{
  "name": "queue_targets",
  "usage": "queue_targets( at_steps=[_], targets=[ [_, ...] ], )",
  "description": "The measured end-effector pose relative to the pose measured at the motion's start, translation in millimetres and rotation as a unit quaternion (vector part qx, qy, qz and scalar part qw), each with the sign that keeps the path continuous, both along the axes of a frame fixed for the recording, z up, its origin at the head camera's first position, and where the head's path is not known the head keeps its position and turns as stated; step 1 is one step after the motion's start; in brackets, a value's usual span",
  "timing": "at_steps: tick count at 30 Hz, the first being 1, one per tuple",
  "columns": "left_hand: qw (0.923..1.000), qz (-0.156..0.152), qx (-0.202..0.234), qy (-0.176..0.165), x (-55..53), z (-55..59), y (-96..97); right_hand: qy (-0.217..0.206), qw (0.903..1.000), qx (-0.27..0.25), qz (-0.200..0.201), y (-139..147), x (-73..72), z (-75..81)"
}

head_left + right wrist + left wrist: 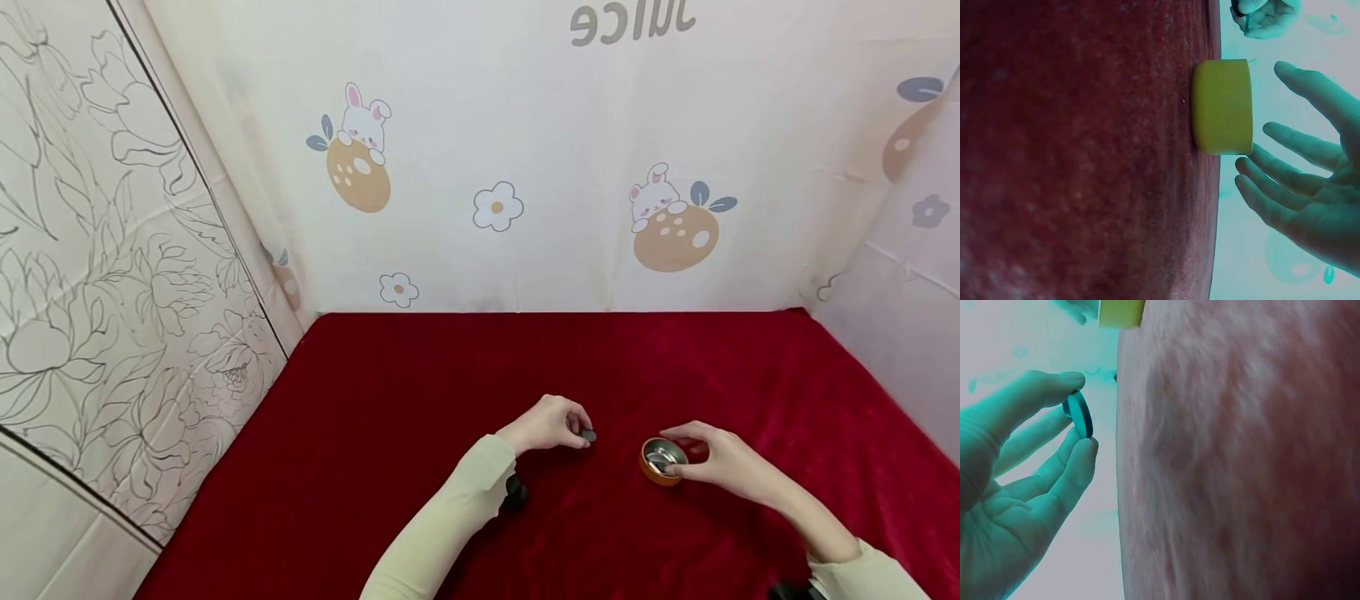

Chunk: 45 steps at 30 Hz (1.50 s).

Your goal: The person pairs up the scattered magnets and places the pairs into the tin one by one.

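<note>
A small dark grey disc (589,435) is pinched between the thumb and fingertips of my left hand (551,423), held just above the red cloth. Seen close in the left wrist view, the disc (1082,414) is thin and round, gripped at its edges. To the right stands a round orange tin (649,472), uncovered, with a silvery inside; something small and dark lies in it, too small to make out. My right hand (716,458) hovers at the tin's right side, thumb and fingers spread over its rim. In the right wrist view these fingers (1294,140) look relaxed and grip nothing.
Red velvety cloth (420,375) covers the table. A pale curtain (517,125) printed with rabbits and flowers rises along the back edge, and a white panel with line-drawn flowers (135,250) stands at the left. A dark strapped device (515,493) sits under my left wrist.
</note>
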<state>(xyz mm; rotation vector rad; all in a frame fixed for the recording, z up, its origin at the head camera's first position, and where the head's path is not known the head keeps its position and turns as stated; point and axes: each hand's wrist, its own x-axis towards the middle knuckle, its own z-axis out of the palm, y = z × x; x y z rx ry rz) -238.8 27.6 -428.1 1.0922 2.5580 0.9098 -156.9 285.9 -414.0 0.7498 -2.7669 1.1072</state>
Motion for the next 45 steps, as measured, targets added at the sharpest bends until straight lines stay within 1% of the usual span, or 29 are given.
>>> queue_targets(
  at_steps=[5,13,19,26,31,36,45],
  targets=[
    [0.9999,-0.007,0.009,0.004,3.5,1.7,10.3,-0.019,0.9997,-0.008,0.012,3,-0.6,-3.3],
    [0.9999,-0.008,0.015,-0.002,10.1,6.1,28.0,-0.038,0.9992,-0.001,0.015,2,0.2,-3.4],
    [0.9998,-0.010,0.014,0.010,13.9,9.5,42.9,-0.034,0.9992,0.005,0.019,3,-1.4,-4.9],
    [0.9996,-0.009,0.012,0.022,18.6,11.9,58.0,-0.044,0.9985,-0.010,0.030,5,-2.6,-6.3],
    [0.9994,-0.013,0.013,0.030,20.3,10.9,65.0,-0.053,0.9978,-0.018,0.036,5,-3.0,-6.4],
    [0.9992,-0.018,0.006,0.036,21.3,9.0,70.8,-0.060,0.9976,-0.011,0.031,5,-3.1,-6.1],
    [0.9989,-0.019,-0.007,0.043,24.5,5.4,79.4,-0.055,0.9980,-0.008,0.031,6,-4.4,-8.2]
  ],
)
